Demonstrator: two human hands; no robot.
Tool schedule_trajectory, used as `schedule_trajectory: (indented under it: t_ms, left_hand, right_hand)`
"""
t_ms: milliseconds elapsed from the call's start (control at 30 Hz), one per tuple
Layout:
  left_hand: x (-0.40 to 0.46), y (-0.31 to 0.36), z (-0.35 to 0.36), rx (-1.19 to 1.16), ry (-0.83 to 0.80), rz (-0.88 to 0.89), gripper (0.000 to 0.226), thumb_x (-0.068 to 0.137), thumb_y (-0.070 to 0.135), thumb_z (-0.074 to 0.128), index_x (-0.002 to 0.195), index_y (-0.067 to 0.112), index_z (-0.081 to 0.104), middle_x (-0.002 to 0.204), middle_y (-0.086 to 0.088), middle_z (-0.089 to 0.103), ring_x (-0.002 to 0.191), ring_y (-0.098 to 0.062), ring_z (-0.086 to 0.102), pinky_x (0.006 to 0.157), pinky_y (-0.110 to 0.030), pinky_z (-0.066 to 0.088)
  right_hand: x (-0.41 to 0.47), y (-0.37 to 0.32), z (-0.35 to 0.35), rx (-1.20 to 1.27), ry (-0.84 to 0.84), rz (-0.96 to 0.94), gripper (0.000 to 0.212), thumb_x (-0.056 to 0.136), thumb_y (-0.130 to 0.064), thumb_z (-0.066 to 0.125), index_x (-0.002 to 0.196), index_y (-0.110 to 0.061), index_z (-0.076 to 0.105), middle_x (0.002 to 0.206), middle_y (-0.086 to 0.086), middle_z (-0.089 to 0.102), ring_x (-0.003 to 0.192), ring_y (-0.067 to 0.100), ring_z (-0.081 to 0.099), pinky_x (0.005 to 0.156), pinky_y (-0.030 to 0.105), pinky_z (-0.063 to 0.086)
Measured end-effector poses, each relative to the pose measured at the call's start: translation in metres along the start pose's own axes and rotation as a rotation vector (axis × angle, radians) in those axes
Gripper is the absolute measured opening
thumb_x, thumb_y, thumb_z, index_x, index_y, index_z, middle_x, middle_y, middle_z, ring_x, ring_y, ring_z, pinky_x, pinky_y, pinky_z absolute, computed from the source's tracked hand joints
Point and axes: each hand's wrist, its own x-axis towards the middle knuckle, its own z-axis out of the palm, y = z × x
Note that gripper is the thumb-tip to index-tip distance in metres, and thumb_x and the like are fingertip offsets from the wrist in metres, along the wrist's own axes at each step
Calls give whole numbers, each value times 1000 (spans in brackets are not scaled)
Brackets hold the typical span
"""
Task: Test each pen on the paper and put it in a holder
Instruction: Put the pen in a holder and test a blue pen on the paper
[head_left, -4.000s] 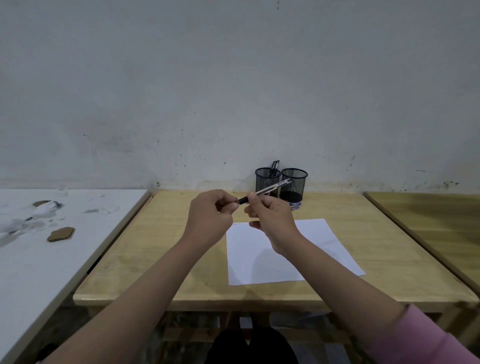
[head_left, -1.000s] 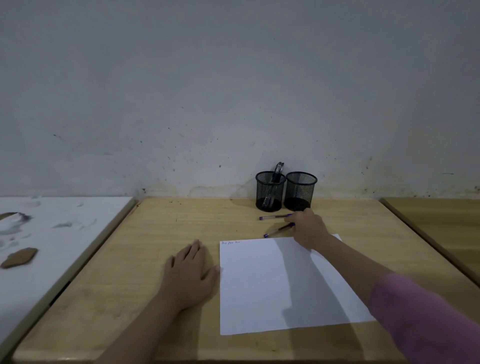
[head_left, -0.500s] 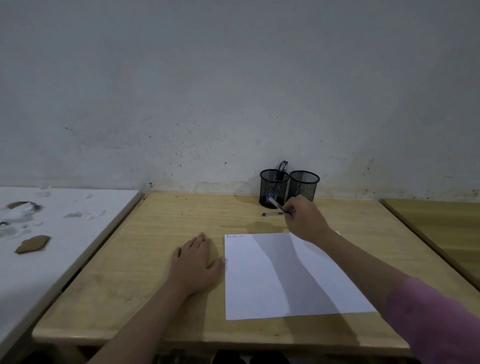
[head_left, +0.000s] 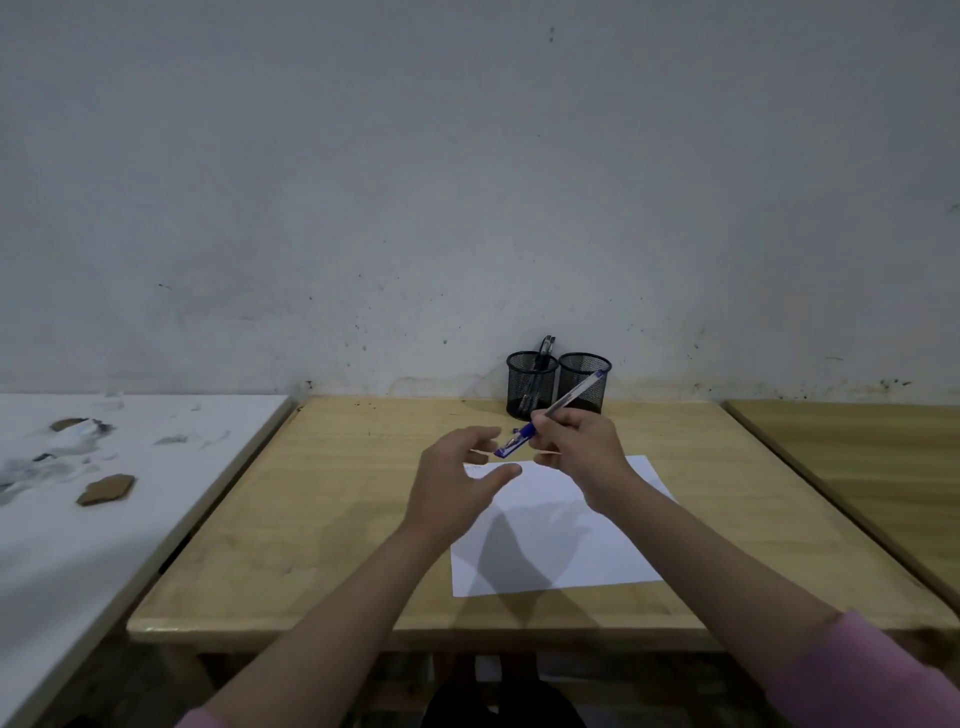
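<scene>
Faint marks on the paper (head_left: 561, 525) are illegible.

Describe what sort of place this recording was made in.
Probably a plain workroom or classroom set up for desk tasks: bare wooden tables pushed against a scuffed, unpainted-looking wall, with two mesh pen holders and a sheet of paper. No home furnishings are visible.

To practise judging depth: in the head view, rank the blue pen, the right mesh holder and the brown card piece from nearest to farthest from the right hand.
1. Blue pen, held in the right hand.
2. Right mesh holder, just behind it.
3. Brown card piece, far left on the white table.
</scene>
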Motion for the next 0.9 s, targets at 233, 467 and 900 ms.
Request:
schedule_trajectory:
  t_ms: [233,467,900]
  left_hand:
    - [-1,23,6,-1,89,44,11,77,14,72,87,11,73,76,-1,69,68,-9,60,63,-16,47]
    - [3,39,11,40,52,31,11,81,16,68,81,6,73,61,-2,64,55,-13,55,56,-25,45]
    - [-20,-42,-53,318,155,-223,9,76,14,70,82,8,74,73,-3,70,74,-21,65,69,-27,46]
  right_hand:
    - [-14,-13,2,-28,-19,-24,16,90,-12,61,77,-6,66,65,4,62,61,11,57,61,26,51]
    - [-3,-11,0,167,1,67,20,89,-5,61,69,-1,60,57,7,54,52,16,49,65,32,48]
    - [34,-4,-80,343,578,257,21,86,-7,64,71,-7,50,69,7,56,59,11,53,76,30,52]
